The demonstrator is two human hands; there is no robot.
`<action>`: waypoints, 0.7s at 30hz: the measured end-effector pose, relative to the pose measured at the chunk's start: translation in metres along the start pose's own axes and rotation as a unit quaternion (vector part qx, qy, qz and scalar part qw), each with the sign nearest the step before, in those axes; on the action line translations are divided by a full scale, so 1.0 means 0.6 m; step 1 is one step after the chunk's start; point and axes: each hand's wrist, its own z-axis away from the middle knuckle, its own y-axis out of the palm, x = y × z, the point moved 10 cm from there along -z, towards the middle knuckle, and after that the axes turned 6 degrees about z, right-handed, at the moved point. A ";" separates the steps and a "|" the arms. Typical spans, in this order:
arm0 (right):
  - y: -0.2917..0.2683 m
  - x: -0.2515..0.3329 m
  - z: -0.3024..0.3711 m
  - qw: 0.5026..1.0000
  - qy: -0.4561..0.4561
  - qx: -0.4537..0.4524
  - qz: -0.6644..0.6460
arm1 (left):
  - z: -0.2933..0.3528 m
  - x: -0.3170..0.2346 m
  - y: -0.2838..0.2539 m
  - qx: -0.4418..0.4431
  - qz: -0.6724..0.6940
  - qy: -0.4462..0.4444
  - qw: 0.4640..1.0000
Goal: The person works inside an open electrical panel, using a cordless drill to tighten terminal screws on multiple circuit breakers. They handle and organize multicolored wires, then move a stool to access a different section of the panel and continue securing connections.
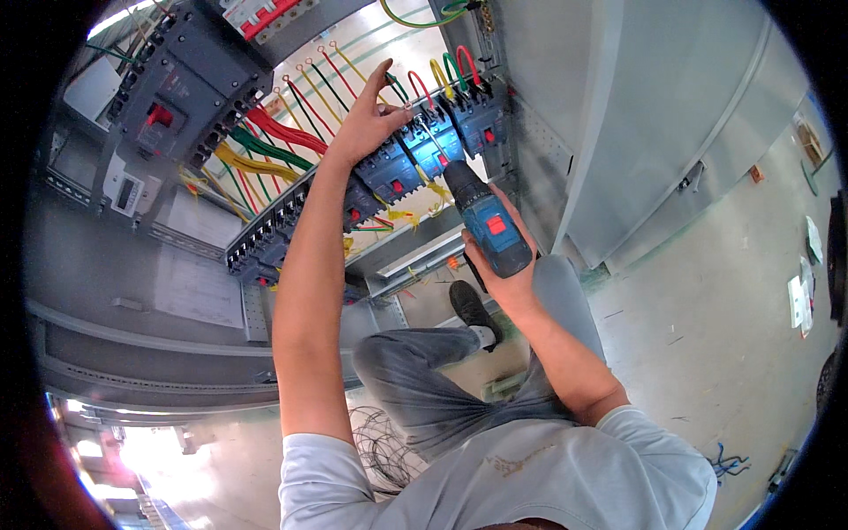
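Observation:
My right hand (pixel 514 276) is wrapped round the grip of a blue and black cordless drill (pixel 495 231). The long bit (pixel 431 138) points up and left to the upper terminals of a blue-lit circuit breaker (pixel 433 152). At that breaker's top edge rests my left hand (pixel 364 125), one finger stretched upward beside a short green wire (pixel 397 86) and the other fingertips at the terminals. Its fingers look apart; anything small under the tips is hidden. More dark breakers (pixel 384 175) with red switches stand in the same slanting row, partly behind my left forearm.
A large breaker (pixel 172 97) sits at the upper left, with thick red, green and yellow cables (pixel 287 132) running from it. Thin lugged wires (pixel 322 79) stick up behind the row. The grey cabinet door (pixel 662 115) stands at the right. Tangled black wire (pixel 384 446) lies on the floor.

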 end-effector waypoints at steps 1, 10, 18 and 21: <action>-0.001 0.001 0.000 1.000 -0.004 -0.003 -0.001 | 0.000 0.002 -0.001 -0.001 -0.012 -0.010 1.000; -0.006 -0.015 0.011 1.000 0.000 0.004 -0.009 | 0.000 -0.006 0.005 -0.018 -0.049 -0.019 0.998; -0.003 -0.022 0.017 0.999 -0.027 0.000 0.022 | 0.001 -0.003 -0.006 -0.009 -0.041 -0.001 0.999; -0.004 -0.030 0.020 1.000 -0.026 0.003 0.013 | -0.006 -0.021 -0.024 0.028 -0.125 0.022 0.991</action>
